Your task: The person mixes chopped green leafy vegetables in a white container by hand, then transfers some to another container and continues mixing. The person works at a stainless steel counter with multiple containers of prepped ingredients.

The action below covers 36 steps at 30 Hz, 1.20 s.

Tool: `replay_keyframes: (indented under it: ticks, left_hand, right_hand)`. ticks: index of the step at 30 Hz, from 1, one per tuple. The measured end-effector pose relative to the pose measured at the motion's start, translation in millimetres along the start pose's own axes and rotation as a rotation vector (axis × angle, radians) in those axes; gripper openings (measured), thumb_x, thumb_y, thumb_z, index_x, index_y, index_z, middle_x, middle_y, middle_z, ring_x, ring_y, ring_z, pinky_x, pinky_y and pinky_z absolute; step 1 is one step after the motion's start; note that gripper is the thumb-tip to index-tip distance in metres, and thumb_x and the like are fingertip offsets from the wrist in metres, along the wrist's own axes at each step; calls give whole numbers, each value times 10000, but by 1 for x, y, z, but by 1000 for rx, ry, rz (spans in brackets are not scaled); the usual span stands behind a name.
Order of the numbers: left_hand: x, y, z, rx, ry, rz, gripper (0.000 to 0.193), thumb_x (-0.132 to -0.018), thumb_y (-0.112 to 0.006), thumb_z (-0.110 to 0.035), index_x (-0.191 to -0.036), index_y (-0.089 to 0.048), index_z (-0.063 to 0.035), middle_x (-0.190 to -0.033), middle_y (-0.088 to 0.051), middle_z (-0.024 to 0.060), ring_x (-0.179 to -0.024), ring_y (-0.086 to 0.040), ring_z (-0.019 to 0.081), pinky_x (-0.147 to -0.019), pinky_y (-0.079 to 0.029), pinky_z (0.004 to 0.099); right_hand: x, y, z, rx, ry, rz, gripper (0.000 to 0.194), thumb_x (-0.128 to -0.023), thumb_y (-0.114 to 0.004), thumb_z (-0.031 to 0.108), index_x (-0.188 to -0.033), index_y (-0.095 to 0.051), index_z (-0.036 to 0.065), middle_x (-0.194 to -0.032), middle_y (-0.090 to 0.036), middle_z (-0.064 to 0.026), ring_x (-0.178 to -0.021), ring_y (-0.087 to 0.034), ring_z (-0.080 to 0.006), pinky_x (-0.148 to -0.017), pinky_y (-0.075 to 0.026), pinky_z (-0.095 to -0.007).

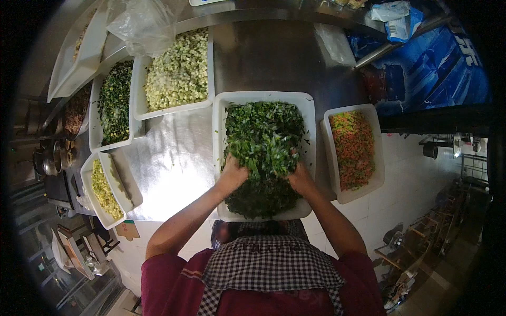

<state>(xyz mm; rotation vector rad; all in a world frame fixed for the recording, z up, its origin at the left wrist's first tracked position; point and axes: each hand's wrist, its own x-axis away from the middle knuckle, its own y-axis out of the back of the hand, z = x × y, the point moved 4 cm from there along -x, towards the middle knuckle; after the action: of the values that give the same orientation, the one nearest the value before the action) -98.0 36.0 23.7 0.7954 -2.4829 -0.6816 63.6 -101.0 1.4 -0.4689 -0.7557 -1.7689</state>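
A white rectangular plastic tub [216, 158] filled with chopped leafy greens [263, 118] stands on the steel counter in front of my body. My left hand [235, 173] is in the tub's left half, its fingers curled into a raised mass of the greens. On the right side of the tub, my right hand [299, 177] holds the other side of the same mass. The lifted greens between both hands are blurred. My fingertips are partly hidden by leaves. Darker greens lie in the near end of the tub, below my hands.
Right of the tub stands a container of diced orange and green vegetables [353, 150]. To the left are tubs of pale green diced vegetable [178, 75], dark chopped greens with yellow bits [115, 102] and a yellowish chopped food [106, 189]. A clear plastic bag [142, 27] hangs over the back left.
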Motion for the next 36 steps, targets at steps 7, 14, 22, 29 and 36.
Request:
replay_keyframes:
  ticks: [7,14,22,29,36]
  left_hand:
    - [25,-40,34,807,518,201,551,-836,-487,-189,-1268,-198,-7,-1145,-487,117,-1041,-464,208,-962,-294,343]
    - [-6,-71,75,639,553,-115,301,-746,-516,-102,-1017,-466,19,-900,-553,98,-750,-496,164,-662,-423,282]
    - [14,-11,-25,325,193,-13,275,-693,-493,-78,-942,-538,30,-888,-540,201,-917,-461,308,-900,-318,384]
    - [-52,-19,29,633,641,-197,480,-773,-519,-370,-941,-444,73,-876,-485,163,-812,-458,221,-737,-370,330]
    - [-45,-34,34,482,488,12,459,-765,-515,-225,-1109,-358,35,-972,-508,138,-913,-469,265,-816,-364,377]
  right_hand:
    - [11,-9,-10,-89,-319,-38,445,-808,-546,263,-1133,-412,-10,-822,-516,-122,-714,-501,-230,-622,-398,-378]
    - [-7,-18,17,-72,-94,-124,602,-760,-624,253,-1186,-337,-60,-1083,-474,-237,-983,-490,-335,-801,-406,-447]
    - [20,0,47,32,252,-107,637,-757,-631,266,-1225,-304,-16,-1144,-405,-205,-1045,-447,-300,-808,-409,-425]
    - [-60,19,46,13,-254,-254,608,-825,-515,303,-1265,-261,-29,-1228,-370,-215,-1073,-436,-316,-848,-400,-430]
    - [-36,12,38,236,-304,-80,716,-805,-544,356,-1289,-214,-55,-1159,-455,-177,-1062,-450,-321,-833,-396,-387]
